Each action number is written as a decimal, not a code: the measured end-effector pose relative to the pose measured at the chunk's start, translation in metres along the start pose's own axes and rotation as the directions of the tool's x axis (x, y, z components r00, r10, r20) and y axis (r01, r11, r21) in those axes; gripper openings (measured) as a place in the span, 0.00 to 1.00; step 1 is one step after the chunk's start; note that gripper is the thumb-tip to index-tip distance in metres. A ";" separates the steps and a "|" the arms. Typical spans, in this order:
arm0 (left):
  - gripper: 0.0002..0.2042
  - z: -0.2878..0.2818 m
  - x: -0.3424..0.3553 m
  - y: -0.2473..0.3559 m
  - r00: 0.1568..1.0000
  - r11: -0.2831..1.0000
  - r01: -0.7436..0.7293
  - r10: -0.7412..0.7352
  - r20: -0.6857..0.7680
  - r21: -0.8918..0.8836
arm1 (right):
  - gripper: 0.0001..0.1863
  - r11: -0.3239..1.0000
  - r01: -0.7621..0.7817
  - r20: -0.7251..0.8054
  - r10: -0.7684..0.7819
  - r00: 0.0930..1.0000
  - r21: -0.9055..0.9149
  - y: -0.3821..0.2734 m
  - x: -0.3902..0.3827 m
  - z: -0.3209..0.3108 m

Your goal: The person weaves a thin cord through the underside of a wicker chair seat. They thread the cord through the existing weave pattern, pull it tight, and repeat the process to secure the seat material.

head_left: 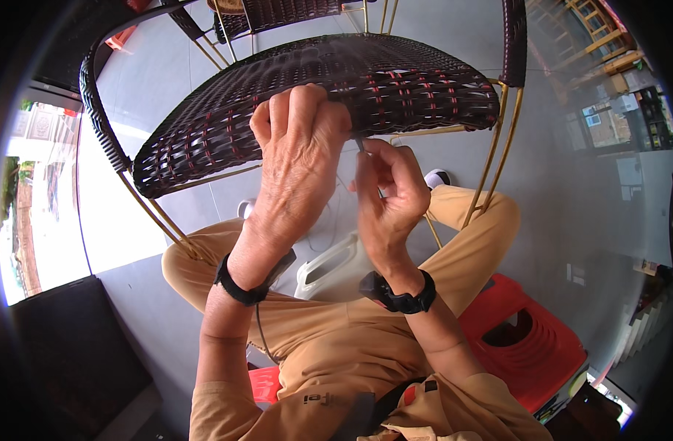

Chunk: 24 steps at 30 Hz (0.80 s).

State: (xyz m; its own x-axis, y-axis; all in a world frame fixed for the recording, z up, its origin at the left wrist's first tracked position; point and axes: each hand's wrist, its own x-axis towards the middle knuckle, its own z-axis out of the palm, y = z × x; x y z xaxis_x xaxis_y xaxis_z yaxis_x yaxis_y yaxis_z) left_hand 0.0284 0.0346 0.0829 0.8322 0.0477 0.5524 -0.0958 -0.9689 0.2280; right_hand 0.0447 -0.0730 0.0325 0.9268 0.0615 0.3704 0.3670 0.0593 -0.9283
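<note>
A dark brown wicker chair seat (226, 121) with red strands in its weave stands in front of me on thin gold-coloured metal legs. My left hand (298, 151) is closed over the seat's front edge, its fingers curled onto the weave. Just right of it and slightly lower, my right hand (390, 192) pinches a thin grey strip (361, 142) between thumb and fingers. The strip's upper end meets the seat's front rim. Whether it is a tool or a loose strand I cannot tell. The left fingertips are partly hidden.
A whitish plastic jug (328, 268) stands on the floor between my legs. A red plastic stool (524, 342) is at my right, and a dark panel (76, 360) at the lower left. Another wicker chair (278, 16) stands beyond. Wooden furniture (597, 33) is at the far right.
</note>
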 end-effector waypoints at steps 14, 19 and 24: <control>0.13 0.000 0.001 -0.001 0.999 1.000 -0.030 0.030 0.031 0.003 | 0.06 0.929 -0.278 0.009 0.284 0.959 0.243 -0.001 0.002 0.003; 0.12 -0.001 0.000 -0.002 0.999 1.000 -0.027 0.027 0.028 0.011 | 0.05 0.986 -0.123 0.026 0.121 0.992 0.112 0.001 0.003 0.006; 0.11 0.001 -0.001 -0.003 0.999 0.999 -0.035 0.035 0.020 0.014 | 0.05 0.991 -0.082 0.038 0.079 0.996 0.102 0.008 0.008 0.003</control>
State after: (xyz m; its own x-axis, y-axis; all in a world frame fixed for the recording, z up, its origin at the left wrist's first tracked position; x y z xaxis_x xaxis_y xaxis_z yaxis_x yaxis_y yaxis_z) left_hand 0.0285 0.0376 0.0815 0.8389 0.0091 0.5442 -0.1172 -0.9734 0.1969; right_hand 0.0542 -0.0693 0.0284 0.9492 0.1038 0.2972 0.2797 0.1553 -0.9474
